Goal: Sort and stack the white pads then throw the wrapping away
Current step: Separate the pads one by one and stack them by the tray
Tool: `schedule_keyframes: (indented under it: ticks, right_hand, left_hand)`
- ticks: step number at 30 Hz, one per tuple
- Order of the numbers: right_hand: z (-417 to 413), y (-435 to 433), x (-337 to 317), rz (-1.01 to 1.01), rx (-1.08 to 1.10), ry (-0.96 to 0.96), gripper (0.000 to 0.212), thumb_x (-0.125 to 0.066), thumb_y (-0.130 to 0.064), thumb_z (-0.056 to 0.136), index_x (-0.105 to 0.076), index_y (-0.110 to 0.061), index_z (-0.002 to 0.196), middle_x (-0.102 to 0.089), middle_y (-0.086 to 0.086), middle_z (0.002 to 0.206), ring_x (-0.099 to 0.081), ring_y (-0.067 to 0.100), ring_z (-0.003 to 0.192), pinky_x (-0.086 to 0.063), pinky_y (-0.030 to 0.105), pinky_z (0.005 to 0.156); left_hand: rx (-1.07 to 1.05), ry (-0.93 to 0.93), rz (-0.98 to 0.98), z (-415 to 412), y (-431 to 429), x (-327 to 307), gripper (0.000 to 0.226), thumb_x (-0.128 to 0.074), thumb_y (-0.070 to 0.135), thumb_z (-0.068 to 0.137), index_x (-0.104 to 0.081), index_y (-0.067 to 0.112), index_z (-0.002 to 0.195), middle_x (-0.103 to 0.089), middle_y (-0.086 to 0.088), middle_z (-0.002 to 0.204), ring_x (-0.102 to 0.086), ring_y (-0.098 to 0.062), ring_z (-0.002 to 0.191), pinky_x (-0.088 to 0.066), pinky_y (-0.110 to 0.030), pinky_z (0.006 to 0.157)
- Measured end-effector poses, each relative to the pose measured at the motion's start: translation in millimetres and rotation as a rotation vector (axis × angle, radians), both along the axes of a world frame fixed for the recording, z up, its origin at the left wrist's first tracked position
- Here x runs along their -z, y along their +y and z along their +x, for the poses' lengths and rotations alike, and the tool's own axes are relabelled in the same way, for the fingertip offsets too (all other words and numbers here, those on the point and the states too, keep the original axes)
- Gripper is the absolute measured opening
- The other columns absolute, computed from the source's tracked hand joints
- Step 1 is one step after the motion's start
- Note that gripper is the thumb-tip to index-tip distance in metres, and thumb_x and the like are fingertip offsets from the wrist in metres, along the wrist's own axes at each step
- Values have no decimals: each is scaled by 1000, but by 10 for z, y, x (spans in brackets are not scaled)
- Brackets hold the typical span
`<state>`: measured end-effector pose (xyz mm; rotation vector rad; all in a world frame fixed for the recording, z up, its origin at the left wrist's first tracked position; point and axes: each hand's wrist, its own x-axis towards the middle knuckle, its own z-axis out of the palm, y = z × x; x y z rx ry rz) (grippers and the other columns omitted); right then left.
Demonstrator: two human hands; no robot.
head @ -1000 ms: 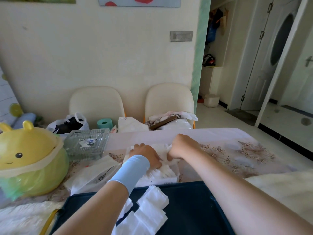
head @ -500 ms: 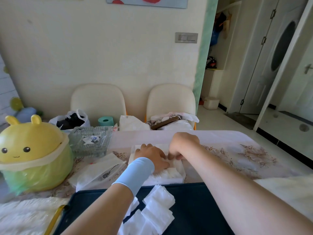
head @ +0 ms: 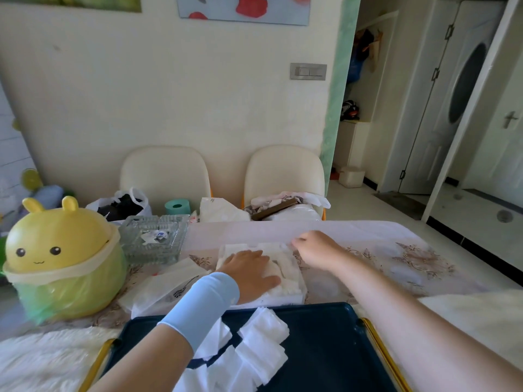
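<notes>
A pack of white pads (head: 285,274) in clear wrapping lies on the table just beyond a dark blue tray (head: 325,346). My left hand (head: 250,271), with a light blue cuff on the wrist, presses flat on top of the pack. My right hand (head: 318,247) is at the pack's far right corner, fingers pinched on the edge of the wrapping. Several loose white pads (head: 260,349) lie overlapping on the tray's left half, partly hidden by my left forearm.
A yellow bunny-faced bin (head: 59,258) with a green liner stands at the left. A glass dish (head: 154,239) sits behind a flat white packet (head: 167,287). Two cream chairs (head: 283,176) holding bags and clothes stand beyond the table. White fluffy fabric (head: 42,357) lies beside the tray.
My right hand has moved from the middle of the pack out to its far right corner. My left hand has flattened on the pack. The camera has tilted slightly.
</notes>
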<state>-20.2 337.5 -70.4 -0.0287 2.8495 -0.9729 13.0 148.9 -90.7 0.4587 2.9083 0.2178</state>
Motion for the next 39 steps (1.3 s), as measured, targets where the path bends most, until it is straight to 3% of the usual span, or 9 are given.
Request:
schedule_keyframes:
  ticks: [2,3,5,9,12,26,31,35,39]
  right_hand:
    - [98,-5,120,-16,-103,-32,44,-29,-35,109,-62,-10,123,-62,13,127,-58,27,117,-42,39,100]
    - [138,-27,204,8,-152,-41,50,-26,-38,110,-45,-12,148,-42,10,155,-38,26,143,-28,41,116]
    - [199,-84,371,105,-215,-36,59,-24,-41,109,-12,-16,161,-7,5,169,-4,23,156,-8,42,124]
    - [216,-109,516,292,-169,-18,66,-16,-51,106,4,-21,161,14,3,168,15,23,154,-1,50,125]
    - [284,-157,431,286,-216,74,70,-13,-53,106,12,-18,160,27,1,164,26,16,151,7,42,125]
    - [403,-313,438,420,-355,111,75,-8,-59,104,11,-12,160,18,8,167,18,19,154,8,37,124]
    - [416,-305,339,424,-343,120,74,-13,-59,104,2,-15,161,12,10,168,13,22,155,4,42,126]
    - [557,-333,194,244,-312,316,57,-34,-46,107,-29,-20,157,-14,5,168,-14,22,154,-18,43,123]
    - [855,-470,42,85,-320,489,27,-52,-21,101,-70,-25,122,-66,-7,123,-62,14,109,-44,25,85]
  left_hand:
    - [44,-38,-77,12,86,54,71,-26,59,99,-8,24,158,5,3,166,7,-20,153,1,-46,123]
    - [55,-40,-98,10,131,91,71,-22,59,100,-4,22,159,10,2,166,11,-20,152,3,-47,123]
    - [93,-20,-152,-11,197,166,69,-19,54,101,0,21,158,13,-1,165,15,-21,151,4,-47,123]
    - [84,-9,-145,10,196,103,65,-20,44,104,4,18,158,15,-2,165,15,-20,151,3,-46,123]
    - [-24,68,-131,40,29,67,64,-20,43,104,4,19,158,16,1,164,13,-19,152,4,-44,123]
    - [-48,71,-158,-56,-170,283,55,-22,25,104,-12,14,157,9,-7,166,12,-27,152,-1,-48,123]
    - [-101,31,19,72,-164,208,56,-21,27,105,-6,18,158,9,-1,166,13,-21,152,1,-45,124]
    - [-171,167,279,274,-242,-53,50,-34,31,104,-28,27,153,-24,4,161,-16,-19,149,-15,-37,121]
    - [-223,142,381,612,-459,-258,31,-43,20,101,-62,30,123,-55,4,127,-53,-16,113,-42,-26,97]
